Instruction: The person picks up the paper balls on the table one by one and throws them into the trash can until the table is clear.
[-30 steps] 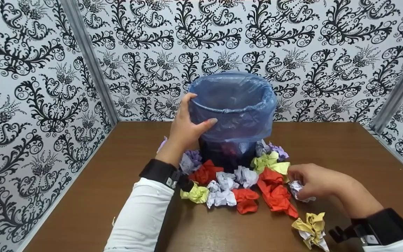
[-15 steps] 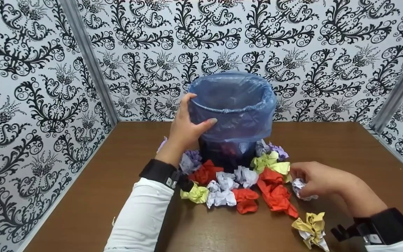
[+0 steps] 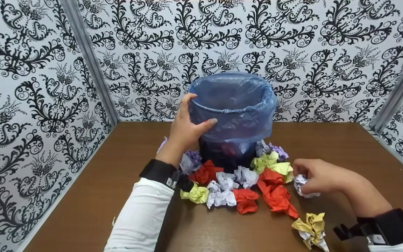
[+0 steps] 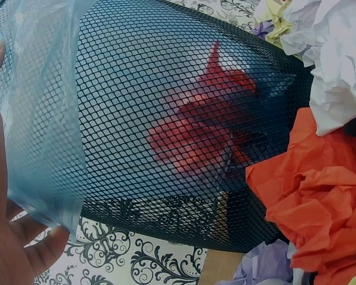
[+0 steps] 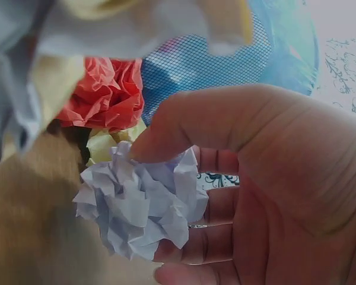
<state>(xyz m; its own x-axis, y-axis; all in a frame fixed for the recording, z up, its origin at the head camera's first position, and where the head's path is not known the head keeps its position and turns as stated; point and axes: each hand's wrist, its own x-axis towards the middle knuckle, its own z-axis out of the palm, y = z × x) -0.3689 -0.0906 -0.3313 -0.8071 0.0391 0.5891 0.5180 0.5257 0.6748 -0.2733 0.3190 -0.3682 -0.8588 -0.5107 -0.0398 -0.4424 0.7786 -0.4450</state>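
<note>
Your left hand was clamped round the upper left side of the bin, its thumb across the blue bag folded over the rim. Your right hand had a crumpled white paper ball pinched between thumb and fingers, right of the bin and just beside the pale green paper; whether the ball touched the counter you could not tell. Red, white, green and purple paper balls crowded the bin's foot, the long red paper lying left of your right hand. A yellow-and-white paper ball sat apart at the near right. Something red showed through the mesh.
</note>
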